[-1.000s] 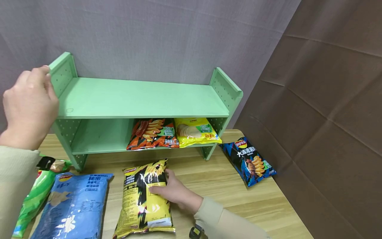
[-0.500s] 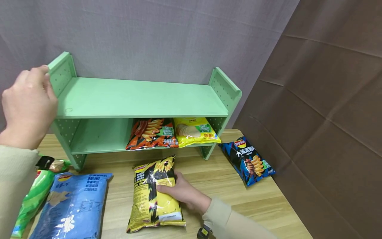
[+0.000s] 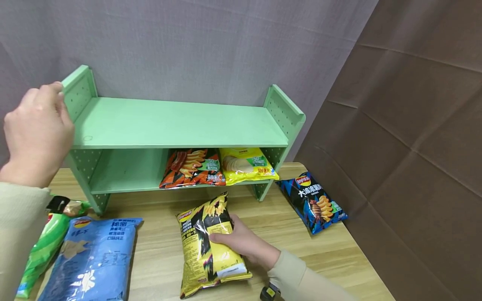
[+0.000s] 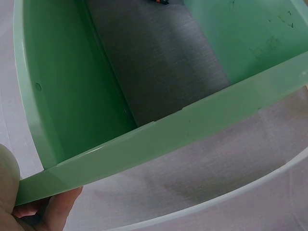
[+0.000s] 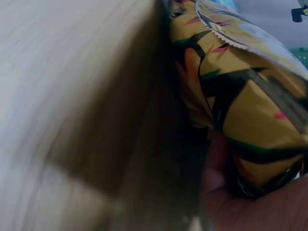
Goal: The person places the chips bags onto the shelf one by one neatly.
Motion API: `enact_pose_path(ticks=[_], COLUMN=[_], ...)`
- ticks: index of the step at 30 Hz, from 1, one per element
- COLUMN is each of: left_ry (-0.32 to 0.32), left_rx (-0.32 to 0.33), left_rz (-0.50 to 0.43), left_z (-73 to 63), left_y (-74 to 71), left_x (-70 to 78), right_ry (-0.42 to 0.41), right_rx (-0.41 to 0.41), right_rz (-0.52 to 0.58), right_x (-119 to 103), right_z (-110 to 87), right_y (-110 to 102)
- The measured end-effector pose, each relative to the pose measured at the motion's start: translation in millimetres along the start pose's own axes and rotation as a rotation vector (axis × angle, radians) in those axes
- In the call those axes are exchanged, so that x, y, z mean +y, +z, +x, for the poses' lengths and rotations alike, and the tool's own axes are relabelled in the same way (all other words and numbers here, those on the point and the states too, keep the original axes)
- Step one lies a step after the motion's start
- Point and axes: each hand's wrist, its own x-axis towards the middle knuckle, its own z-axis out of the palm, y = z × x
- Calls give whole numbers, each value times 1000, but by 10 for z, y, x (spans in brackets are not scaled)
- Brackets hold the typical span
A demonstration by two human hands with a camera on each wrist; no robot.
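My right hand [image 3: 244,242] grips the right edge of a yellow-and-black chip bag [image 3: 199,259], thumb on its printed face. Seen from the right wrist, the bag [image 5: 260,110] bulges above the wooden table and casts a shadow on it. My left hand [image 3: 39,129] holds the top of the left side panel of a green shelf [image 3: 180,123]. In the left wrist view, thumb and fingers [image 4: 62,207] pinch the panel's rim [image 4: 120,154]. On the lower level lie a red-orange chip bag [image 3: 193,168] and a bright yellow chip bag [image 3: 246,165], side by side.
On the table [image 3: 158,234], a blue chip bag [image 3: 94,259] and a green bag [image 3: 45,251] lie at the left. A black-and-blue chip bag [image 3: 314,202] lies right of the shelf, by the brown wall covering [image 3: 406,138]. A grey curtain [image 3: 188,50] hangs behind.
My right hand has moved the yellow-and-black chip bag to the right across the front of the table, and the bag has turned a little. The left hand stays on the shelf.
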Motion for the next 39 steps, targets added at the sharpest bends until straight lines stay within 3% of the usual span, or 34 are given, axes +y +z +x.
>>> enact_pose_path(ticks=[2, 7, 14, 17, 22, 25, 27, 32, 34, 39], left_ry=[0, 5, -18, -30, -49, -61, -65, -65, -63, -60], left_rx=[3, 12, -7, -33, -64, -81, -90, -90, -88, -82], left_rz=[-1, -9, 5, 5, -9, -22, -27, -22, -9, 1], left_z=[1, 5, 14, 15, 17, 18, 17, 9, 10, -2], left_y=[5, 23, 1, -8, -21, -34, -42, -43, -37, -29], left_x=[5, 1, -18, -26, -41, -36, -27, -27, -31, -35], right_ry=[4, 20, -37, -44, -90, -142, -217, -535, -631, -742], right_rx=[-14, 26, 186, 260, 341, 383, 407, 495, 515, 544], right_rz=[20, -84, -502, -629, -827, -1014, -1159, -1526, -1624, -1750], right_x=[-28, -101, -341, -462, -625, -677, -687, -555, -452, -193], right_z=[-77, -282, -520, -591, -668, -698, -708, -680, -656, -596], right_y=[-81, -297, -559, -637, -688, -656, -613, -497, -453, -319])
